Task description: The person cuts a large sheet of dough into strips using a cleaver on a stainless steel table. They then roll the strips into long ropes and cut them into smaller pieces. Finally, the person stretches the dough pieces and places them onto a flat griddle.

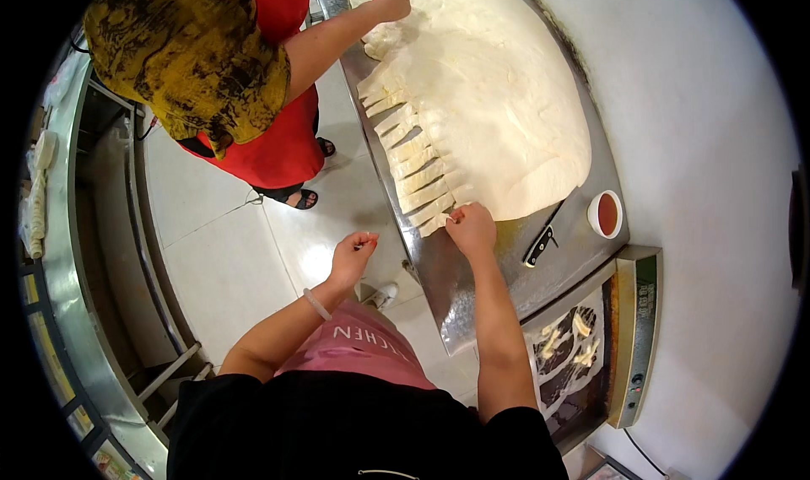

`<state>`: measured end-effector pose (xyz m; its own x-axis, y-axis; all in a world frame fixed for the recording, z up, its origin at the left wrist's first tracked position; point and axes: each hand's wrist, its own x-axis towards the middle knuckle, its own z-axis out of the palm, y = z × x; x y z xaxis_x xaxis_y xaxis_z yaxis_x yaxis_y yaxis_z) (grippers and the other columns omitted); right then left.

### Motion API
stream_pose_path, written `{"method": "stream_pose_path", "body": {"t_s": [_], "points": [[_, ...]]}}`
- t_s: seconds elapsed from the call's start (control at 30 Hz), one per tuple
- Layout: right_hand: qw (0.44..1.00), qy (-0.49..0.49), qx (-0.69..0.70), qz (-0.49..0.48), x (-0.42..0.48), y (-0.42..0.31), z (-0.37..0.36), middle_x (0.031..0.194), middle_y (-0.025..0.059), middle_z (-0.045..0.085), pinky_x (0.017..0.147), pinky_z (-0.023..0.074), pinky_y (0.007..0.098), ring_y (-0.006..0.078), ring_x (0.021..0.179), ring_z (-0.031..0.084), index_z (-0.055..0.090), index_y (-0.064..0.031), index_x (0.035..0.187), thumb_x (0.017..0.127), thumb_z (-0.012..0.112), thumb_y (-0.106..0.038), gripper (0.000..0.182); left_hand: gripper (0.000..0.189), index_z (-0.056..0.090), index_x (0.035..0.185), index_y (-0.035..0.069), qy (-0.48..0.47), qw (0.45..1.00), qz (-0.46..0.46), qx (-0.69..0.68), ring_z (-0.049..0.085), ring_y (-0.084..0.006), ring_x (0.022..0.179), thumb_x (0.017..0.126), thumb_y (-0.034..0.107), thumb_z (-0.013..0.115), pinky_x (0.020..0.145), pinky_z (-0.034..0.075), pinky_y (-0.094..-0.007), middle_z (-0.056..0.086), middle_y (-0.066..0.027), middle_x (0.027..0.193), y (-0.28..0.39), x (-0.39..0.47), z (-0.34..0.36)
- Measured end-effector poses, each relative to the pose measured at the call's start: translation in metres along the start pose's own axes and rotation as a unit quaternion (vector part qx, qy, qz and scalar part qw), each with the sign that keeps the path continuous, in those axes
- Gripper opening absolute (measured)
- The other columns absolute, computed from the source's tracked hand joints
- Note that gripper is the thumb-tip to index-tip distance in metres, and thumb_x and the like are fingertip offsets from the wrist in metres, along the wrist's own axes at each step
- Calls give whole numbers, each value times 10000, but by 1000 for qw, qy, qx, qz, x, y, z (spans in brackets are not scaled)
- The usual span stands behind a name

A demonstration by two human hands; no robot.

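A broad sheet of pale dough (500, 100) covers much of the steel worktable. Along its left edge lies a row of cut dough strips (421, 179), shiny on top and parted by slits. At the near end of that row, my right hand (473, 230) pinches the dough by the last strip (435, 225). My left hand (353, 260) hangs over the floor, left of the table edge, its fingers curled together. Nothing plainly shows in its grip. A black-handled knife (539, 247) lies right of my right hand, its blade by the dough.
A white bowl of reddish liquid (593, 214) stands near the wall. An electric griddle (573, 353) with pale scraps adjoins the steel table (455, 290). Another person (190, 62) in a red apron reaches over the far dough; their hand (393, 2) is there. A metal counter (69, 227) runs along the left.
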<state>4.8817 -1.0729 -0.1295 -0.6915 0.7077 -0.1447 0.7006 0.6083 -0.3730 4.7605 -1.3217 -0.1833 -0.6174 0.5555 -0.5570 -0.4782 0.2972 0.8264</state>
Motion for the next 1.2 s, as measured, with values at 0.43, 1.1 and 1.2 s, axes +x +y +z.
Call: {"method": "stream_pose_path", "body": {"t_s": [0.43, 1.1, 1.2], "points": [[903, -1, 312, 296, 35, -12, 26, 803, 41, 674, 520, 513, 309, 140, 646, 612, 698, -11, 969, 827, 794, -170, 234, 180, 698, 1126, 19, -81, 996, 13, -44, 525, -58, 843, 979, 86, 620, 773, 447, -227, 619, 35, 928, 10, 16, 4], [748, 105, 635, 163, -89, -51, -117, 771, 8, 652, 473, 391, 183, 30, 613, 534, 637, -45, 905, 843, 788, 7, 171, 489, 530, 1373, 64, -271, 937, -109, -193, 613, -160, 1125, 1076, 444, 448, 961, 491, -320, 611, -66, 1295, 42, 15, 84], [709, 183, 656, 184, -111, -42, -130, 787, 11, 652, 504, 406, 188, 38, 610, 530, 632, -45, 927, 858, 765, 31, 168, 630, 510, 1390, 50, -415, 808, -236, -346, 582, -232, 1233, 1042, 558, 377, 1015, 480, -349, 591, -101, 1359, 41, 4, 135]]}}
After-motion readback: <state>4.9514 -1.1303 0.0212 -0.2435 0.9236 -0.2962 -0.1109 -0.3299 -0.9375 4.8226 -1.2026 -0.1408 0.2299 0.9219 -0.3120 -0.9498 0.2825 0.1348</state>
